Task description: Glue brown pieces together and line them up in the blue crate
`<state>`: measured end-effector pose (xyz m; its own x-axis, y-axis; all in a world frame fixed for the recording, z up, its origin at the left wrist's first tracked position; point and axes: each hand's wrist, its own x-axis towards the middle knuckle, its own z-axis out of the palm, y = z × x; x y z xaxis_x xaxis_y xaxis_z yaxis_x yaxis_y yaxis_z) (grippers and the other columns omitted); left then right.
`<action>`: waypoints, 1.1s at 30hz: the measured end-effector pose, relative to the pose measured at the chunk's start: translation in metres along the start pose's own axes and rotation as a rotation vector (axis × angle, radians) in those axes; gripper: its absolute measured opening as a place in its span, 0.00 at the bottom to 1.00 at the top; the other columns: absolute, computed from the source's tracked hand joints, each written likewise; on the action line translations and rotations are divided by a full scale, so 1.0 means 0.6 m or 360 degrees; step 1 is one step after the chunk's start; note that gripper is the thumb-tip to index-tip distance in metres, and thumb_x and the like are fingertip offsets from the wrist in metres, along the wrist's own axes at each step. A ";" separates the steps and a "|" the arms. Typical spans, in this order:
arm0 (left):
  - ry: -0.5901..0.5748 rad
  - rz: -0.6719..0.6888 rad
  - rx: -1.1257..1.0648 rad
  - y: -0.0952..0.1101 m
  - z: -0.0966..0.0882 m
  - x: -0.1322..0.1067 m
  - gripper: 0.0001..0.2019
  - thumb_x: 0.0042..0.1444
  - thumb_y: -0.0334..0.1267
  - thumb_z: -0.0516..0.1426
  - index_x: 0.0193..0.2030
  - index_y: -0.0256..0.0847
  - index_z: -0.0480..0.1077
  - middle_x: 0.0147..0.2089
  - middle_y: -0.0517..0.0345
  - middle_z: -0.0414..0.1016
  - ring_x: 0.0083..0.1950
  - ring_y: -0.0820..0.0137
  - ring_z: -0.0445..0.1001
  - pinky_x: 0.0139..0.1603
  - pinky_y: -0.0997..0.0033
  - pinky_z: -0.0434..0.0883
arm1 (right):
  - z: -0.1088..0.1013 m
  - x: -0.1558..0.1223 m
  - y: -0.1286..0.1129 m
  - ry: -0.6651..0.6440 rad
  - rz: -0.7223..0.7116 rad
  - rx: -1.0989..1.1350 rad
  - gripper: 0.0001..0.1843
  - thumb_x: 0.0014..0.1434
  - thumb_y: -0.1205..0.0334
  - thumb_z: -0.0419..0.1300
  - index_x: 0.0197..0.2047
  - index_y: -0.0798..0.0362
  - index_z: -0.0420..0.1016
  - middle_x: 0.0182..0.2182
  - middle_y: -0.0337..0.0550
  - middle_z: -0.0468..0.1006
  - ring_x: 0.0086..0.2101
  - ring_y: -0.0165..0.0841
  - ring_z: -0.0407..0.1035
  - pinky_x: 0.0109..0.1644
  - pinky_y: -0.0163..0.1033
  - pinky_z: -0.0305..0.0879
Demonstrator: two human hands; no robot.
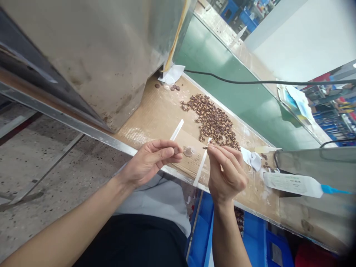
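Note:
My left hand [155, 159] is closed, pinching a small brown disc [176, 150] between thumb and fingertips. To its right, my right hand [226, 172] is also closed, with a small dark, thin piece [205, 148] poking out from the fingertips; its kind is too small to make out. Between the hands a clear round piece [189, 151] lies on the cardboard-covered bench [152, 115]. Just beyond my right hand spreads a heap of small brown and gold parts [215, 118]. White strips [200, 167] lie on the cardboard near both hands.
A large metal housing [105, 55] stands at the left. Several brown discs [174, 88] lie near a white paper [171, 75]. A white bottle with a blue nozzle [294, 184] lies at the right. Behind runs a green belt [222, 70], crossed by a black cable [236, 82]. Blue bins [253, 233] sit below.

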<state>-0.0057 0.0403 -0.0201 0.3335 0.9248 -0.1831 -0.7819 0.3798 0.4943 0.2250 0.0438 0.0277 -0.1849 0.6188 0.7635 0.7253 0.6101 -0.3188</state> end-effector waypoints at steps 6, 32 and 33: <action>-0.0058 -0.0117 -0.0031 -0.016 0.018 -0.001 0.11 0.56 0.38 0.80 0.44 0.41 0.90 0.43 0.51 0.93 0.38 0.69 0.91 0.44 0.76 0.88 | -0.028 0.010 -0.045 0.0141 0.0288 0.0224 0.21 0.67 0.79 0.72 0.53 0.42 0.91 0.44 0.40 0.92 0.44 0.43 0.85 0.50 0.54 0.83; -0.0048 -0.0073 0.0052 -0.044 0.044 -0.016 0.07 0.59 0.40 0.79 0.41 0.42 0.90 0.38 0.53 0.92 0.34 0.72 0.88 0.42 0.77 0.86 | -0.008 -0.022 -0.113 0.0021 0.1201 0.1024 0.07 0.73 0.65 0.72 0.51 0.45 0.91 0.45 0.44 0.91 0.44 0.39 0.88 0.51 0.42 0.88; -0.0055 -0.0072 0.0052 -0.044 0.043 -0.016 0.07 0.60 0.39 0.78 0.41 0.42 0.90 0.39 0.54 0.92 0.35 0.72 0.88 0.42 0.77 0.86 | -0.008 -0.022 -0.113 0.0018 0.1198 0.1025 0.07 0.72 0.66 0.72 0.51 0.45 0.91 0.45 0.44 0.91 0.44 0.39 0.88 0.51 0.42 0.88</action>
<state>0.0252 0.0209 -0.0093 0.3862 0.9053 -0.1768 -0.7484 0.4196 0.5137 0.1813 -0.0081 0.0422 0.1855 0.9527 0.2405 0.1514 0.2142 -0.9650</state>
